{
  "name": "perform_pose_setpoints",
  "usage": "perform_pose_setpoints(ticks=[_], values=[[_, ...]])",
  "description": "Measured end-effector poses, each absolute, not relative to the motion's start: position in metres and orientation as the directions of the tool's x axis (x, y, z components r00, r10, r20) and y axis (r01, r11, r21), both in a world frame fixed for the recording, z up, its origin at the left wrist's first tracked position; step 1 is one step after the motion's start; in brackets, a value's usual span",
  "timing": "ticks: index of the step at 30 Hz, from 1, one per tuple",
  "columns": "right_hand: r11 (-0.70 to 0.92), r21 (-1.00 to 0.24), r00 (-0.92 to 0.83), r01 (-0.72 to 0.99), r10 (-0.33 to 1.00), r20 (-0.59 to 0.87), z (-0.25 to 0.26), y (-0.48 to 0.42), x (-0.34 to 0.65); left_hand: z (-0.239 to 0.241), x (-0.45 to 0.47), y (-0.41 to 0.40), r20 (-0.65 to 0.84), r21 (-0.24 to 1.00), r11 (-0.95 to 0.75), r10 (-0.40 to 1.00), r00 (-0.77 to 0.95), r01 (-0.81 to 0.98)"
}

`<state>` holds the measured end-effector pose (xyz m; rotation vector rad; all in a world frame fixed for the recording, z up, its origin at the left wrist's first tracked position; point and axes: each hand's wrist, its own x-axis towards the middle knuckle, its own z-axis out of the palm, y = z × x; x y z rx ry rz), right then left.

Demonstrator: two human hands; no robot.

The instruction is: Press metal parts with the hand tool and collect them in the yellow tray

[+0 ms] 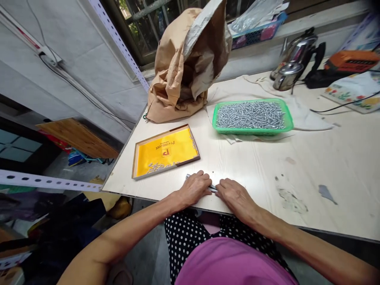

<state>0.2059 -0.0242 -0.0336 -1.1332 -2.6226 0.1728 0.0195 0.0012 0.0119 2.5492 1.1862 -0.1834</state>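
Note:
My left hand (pixel 194 188) and my right hand (pixel 236 196) rest knuckles-up near the front edge of the pale table (pixel 326 166), fingers curled and close together. Between them lies a small bunch of grey metal screws (pixel 213 187), partly covered by the fingers of both hands. A shallow yellow-lined box lid (pixel 165 151) sits just left and beyond my left hand, with a few screws in its near corner. Farther back stands a green plastic tray (pixel 253 116) heaped with several screws.
A crumpled brown paper sack (pixel 187 63) stands at the table's back left. A steel kettle (pixel 292 61), black cables, an orange tool case (pixel 352 59) and a printed cloth lie at the back right. A perforated metal rail (pixel 44 181) crosses at the left.

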Motion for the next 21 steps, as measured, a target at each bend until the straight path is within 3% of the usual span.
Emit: perform_pose_setpoints(ticks=[5, 9, 13, 21], values=[[0.641, -0.245, -0.608, 0.727, 0.768, 0.202, -0.020, -0.007, 0.219, 0.015, 0.022, -0.003, -0.203, 0.171, -0.531, 0.805, 0.557, 0.830], [0.606, -0.263, -0.591, 0.751, 0.794, 0.143, -0.012, 0.009, 0.232, 0.003, 0.030, -0.028, -0.026, 0.118, -0.524, 0.848, 0.530, 0.844], [0.568, -0.269, -0.556, 0.778, 0.821, 0.126, -0.018, 0.021, 0.230, -0.016, 0.043, -0.057, 0.078, 0.222, -0.618, 0.782, 0.618, 0.754], [0.564, -0.249, -0.550, 0.788, 0.825, 0.127, -0.020, 0.068, 0.225, -0.025, 0.043, -0.068, 0.086, 0.440, -0.573, 0.793, 0.603, 0.691]])
